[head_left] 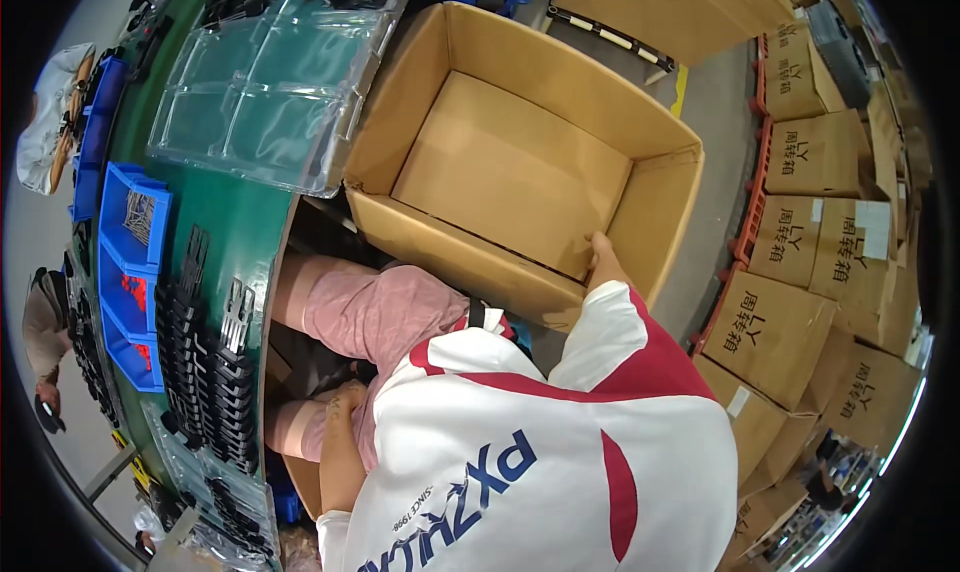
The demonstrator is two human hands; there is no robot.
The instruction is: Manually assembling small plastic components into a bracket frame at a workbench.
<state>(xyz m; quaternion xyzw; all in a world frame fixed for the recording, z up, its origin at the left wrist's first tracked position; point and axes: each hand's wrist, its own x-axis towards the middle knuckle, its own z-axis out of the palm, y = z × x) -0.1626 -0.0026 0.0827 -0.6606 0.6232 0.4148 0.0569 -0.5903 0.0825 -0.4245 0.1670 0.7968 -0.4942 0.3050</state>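
A large brown cardboard box with its top open stands beside the workbench, its inner floor bare. My right hand reaches over the near wall of this box, its fingers closed at the rim and partly out of sight. Lower down, my left hand rests against my thigh by the bench edge. Its fingers are mostly hidden, and nothing shows in it.
On the green bench lie clear plastic trays, rows of black parts and blue bins with small metal and red pieces. Cardboard cartons are stacked at right. People stand across the bench at far left.
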